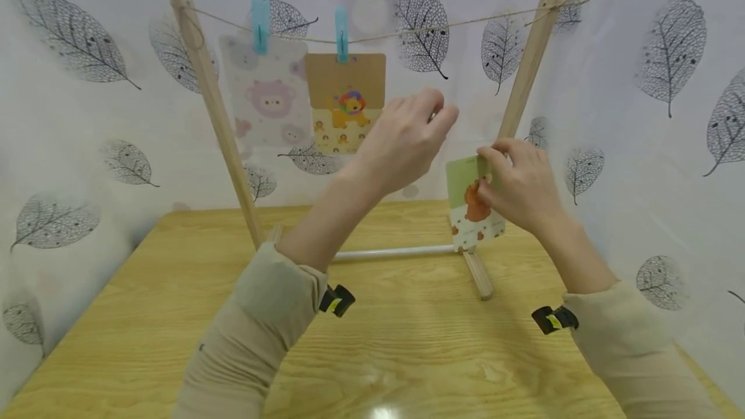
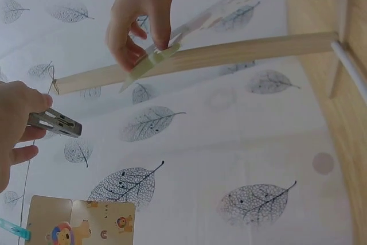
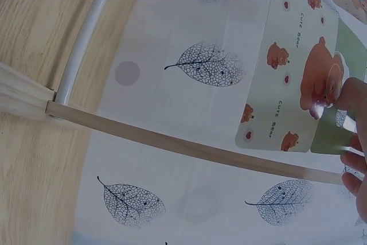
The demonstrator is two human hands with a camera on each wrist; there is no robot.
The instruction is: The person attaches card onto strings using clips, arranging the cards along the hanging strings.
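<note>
In the head view my left hand (image 1: pixel 404 138) is raised just below the string, right of the lion card (image 1: pixel 346 118). The left wrist view shows it pinching a grey clothespin (image 2: pixel 55 122) between thumb and fingers. My right hand (image 1: pixel 524 180) pinches a green and white bear card (image 1: pixel 462 202) by its upper right part, in front of the right wooden post (image 1: pixel 526 76). The right wrist view shows the bear card (image 3: pixel 272 84) with small bears and lettering; my right hand (image 3: pixel 356 136) grips its green end.
A string (image 1: pixel 407 32) runs between the left post (image 1: pixel 215 108) and the right one. Blue clothespins (image 1: pixel 260 26) clip the lion card and a pale pink animal card (image 1: pixel 268 96) to it. A white rod (image 1: pixel 396 252) joins the posts low down, above the wooden table (image 1: pixel 372 341).
</note>
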